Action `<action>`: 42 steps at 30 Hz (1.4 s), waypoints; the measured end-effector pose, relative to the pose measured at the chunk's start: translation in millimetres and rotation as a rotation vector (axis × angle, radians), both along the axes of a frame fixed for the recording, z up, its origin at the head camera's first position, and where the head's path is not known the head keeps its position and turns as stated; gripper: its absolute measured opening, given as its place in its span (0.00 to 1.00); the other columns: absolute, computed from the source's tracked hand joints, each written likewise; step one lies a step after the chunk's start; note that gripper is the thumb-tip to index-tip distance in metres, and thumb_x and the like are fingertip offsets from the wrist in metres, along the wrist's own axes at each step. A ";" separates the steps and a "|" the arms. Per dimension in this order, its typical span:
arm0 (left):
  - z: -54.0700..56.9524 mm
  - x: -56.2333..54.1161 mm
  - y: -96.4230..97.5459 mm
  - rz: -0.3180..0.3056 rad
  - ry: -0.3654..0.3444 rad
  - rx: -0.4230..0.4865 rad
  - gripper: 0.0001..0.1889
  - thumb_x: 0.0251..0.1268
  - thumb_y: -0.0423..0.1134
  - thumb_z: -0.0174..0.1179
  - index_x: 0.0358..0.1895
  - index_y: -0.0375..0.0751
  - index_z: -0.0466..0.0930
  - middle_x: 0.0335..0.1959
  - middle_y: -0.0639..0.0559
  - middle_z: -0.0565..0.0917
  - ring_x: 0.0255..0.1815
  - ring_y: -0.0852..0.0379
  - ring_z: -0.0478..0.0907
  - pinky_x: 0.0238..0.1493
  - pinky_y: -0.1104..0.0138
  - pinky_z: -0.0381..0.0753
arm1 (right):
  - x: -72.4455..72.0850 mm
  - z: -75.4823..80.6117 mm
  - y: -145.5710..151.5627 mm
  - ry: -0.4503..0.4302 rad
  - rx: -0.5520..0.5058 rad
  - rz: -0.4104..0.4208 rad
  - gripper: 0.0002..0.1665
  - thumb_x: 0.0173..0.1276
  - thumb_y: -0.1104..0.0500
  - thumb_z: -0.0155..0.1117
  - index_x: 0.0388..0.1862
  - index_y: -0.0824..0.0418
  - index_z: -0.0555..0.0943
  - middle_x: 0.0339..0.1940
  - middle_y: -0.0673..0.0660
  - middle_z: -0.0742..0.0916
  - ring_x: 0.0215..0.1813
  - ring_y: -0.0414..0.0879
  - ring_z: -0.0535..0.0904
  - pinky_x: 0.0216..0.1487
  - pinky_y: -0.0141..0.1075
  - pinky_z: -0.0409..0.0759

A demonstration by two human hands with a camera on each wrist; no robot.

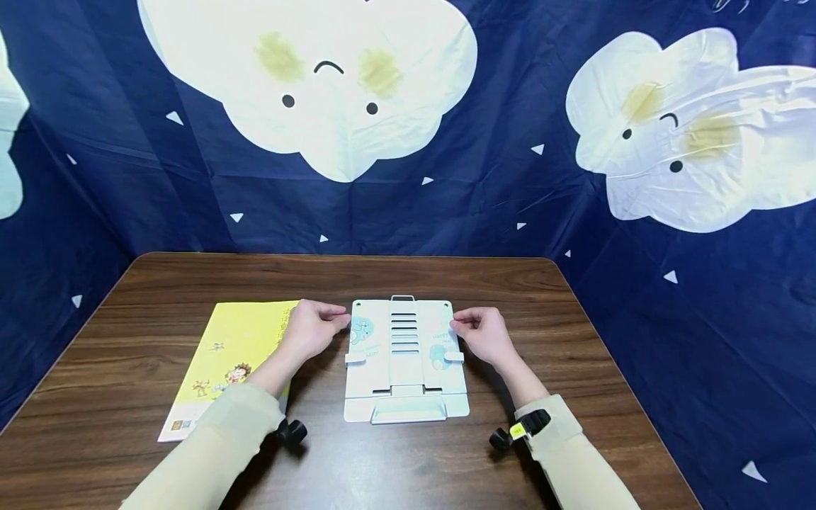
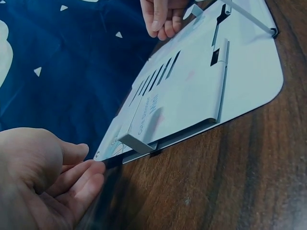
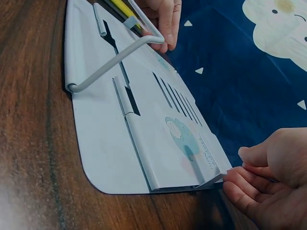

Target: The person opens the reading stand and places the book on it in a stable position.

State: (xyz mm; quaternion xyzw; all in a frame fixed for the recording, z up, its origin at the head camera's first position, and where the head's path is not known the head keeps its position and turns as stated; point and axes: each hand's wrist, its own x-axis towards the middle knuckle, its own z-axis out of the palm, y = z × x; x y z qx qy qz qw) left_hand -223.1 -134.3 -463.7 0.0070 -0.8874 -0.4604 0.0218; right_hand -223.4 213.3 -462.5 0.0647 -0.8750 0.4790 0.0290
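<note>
A white book stand (image 1: 404,368) with pale blue cartoon prints and a slotted middle strip lies nearly flat on the table. Small side clips and a wire front bar (image 3: 112,62) are fitted to it. My left hand (image 1: 314,327) pinches its upper left edge between thumb and fingers. On the opposite side, my right hand (image 1: 486,334) pinches the upper right edge. From the left wrist view, a thin dark gap shows under the panel near the clip (image 2: 136,143). The wrist views show the fingertips right at the panel's corners; the undersides are hidden.
A yellow book (image 1: 245,340) with cartoon figures lies left of the stand, partly under my left forearm. The brown wooden table (image 1: 408,467) ends at a dark blue curtain (image 1: 446,219) with white cloud prints.
</note>
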 end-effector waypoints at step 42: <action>-9.2 -18.2 6.7 -0.001 -0.133 0.170 0.11 0.73 0.35 0.68 0.48 0.28 0.90 0.37 0.41 0.91 0.34 0.56 0.90 0.38 0.66 0.89 | -20.3 -10.8 2.4 -0.249 -0.183 -0.086 0.07 0.73 0.68 0.71 0.44 0.73 0.89 0.38 0.64 0.90 0.33 0.47 0.88 0.39 0.37 0.89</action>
